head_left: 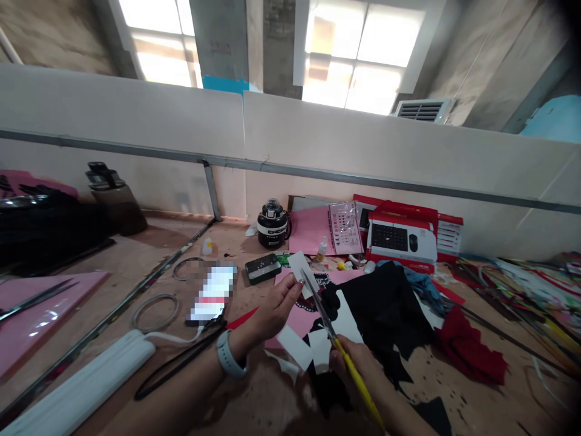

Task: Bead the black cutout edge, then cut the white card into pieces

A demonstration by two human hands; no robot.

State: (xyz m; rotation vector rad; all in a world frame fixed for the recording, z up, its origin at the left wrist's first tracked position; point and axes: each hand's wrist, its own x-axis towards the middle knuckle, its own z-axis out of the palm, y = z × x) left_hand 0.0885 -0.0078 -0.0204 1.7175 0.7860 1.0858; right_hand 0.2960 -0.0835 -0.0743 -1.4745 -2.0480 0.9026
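My left hand (276,307), with a watch (230,354) on its wrist, pinches a small white card (299,266) above the table. Yellow-handled scissors (323,312) are gripped in my right hand (356,360), and their long blades reach up to the card's right side. Whether the blades are cutting into it, I cannot tell. Beneath my hands, white paper pieces (295,348) lie over a pink sheet (290,318). A piece with rows of pale dots (323,280) is partly hidden by the scissors. Black fabric (384,303) spreads to the right.
A phone (212,293) with a cable and a white rolled bundle (86,387) lie at left. Behind stand a black bottle (271,225), a dark tin (263,268) and a keyboard box (402,242). Red cloth (472,348) lies at right. A low partition (363,142) borders the back.
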